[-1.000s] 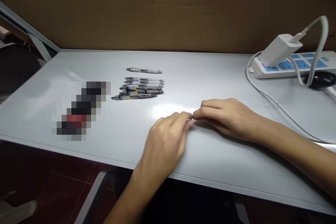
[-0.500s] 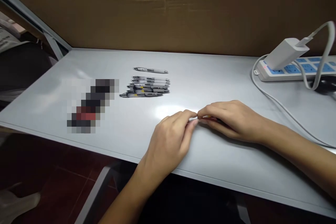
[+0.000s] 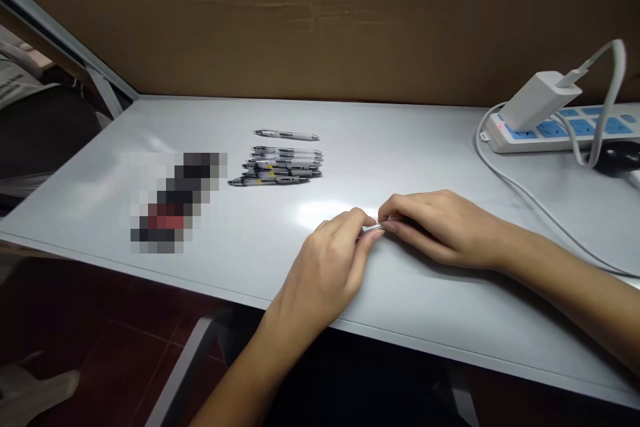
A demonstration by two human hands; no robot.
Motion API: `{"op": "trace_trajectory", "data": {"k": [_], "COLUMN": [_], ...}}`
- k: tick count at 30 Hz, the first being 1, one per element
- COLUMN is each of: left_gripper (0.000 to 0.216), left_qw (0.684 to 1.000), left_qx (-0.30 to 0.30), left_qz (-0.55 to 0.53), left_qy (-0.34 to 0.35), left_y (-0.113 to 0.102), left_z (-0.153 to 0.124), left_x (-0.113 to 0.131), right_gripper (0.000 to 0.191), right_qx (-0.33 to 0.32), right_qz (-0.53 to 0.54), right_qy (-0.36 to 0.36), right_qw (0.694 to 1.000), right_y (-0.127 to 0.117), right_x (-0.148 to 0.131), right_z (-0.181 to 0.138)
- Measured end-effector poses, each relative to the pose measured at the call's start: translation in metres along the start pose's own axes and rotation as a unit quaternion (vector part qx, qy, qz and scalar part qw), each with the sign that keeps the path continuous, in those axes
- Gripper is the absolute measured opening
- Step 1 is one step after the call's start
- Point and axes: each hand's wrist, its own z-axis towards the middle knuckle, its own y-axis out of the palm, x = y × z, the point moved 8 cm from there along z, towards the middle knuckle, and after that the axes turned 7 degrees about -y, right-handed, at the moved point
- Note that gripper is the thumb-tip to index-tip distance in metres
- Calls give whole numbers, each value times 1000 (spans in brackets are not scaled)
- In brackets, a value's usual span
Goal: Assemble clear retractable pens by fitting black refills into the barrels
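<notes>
Pixelated dark-and-red patch (image 3: pixel 167 203), contents unreadable, at left on the pale table (image 3: pixel 240 240). Stacked clear-barrelled pens (image 3: pixel 286 172), lying close together; one single pen (image 3: pixel 287 135), set apart behind them. My left hand (image 3: pixel 325 257), thumb and fingers pinched on one end of a slim silvery piece (image 3: pixel 371 228), mostly hidden, between my hands above the table. My right hand (image 3: pixel 443 227), fingertips closed on its other end. White charger (image 3: pixel 537 101), plugged into a power strip (image 3: pixel 545 142), far right.
</notes>
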Motion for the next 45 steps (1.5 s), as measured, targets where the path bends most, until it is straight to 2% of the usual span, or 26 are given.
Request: {"op": "trace_trajectory", "data": {"k": [23, 32, 45], "left_gripper": [14, 14, 16], "left_qw": [1000, 1000, 1000], "left_qx": [-6, -4, -13], "left_qz": [16, 13, 23], "left_qy": [-9, -7, 3], "left_y": [1, 1, 4], "left_z": [0, 1, -1], "left_x": [-2, -1, -2], "right_gripper": [20, 16, 20], "right_qx": [-8, 13, 7], "right_qz": [22, 75, 91], "right_qy": [22, 38, 4], "right_qw": [999, 996, 996], "right_y": [0, -2, -1], "right_x": [2, 4, 4], "right_z": [-1, -2, -2]}}
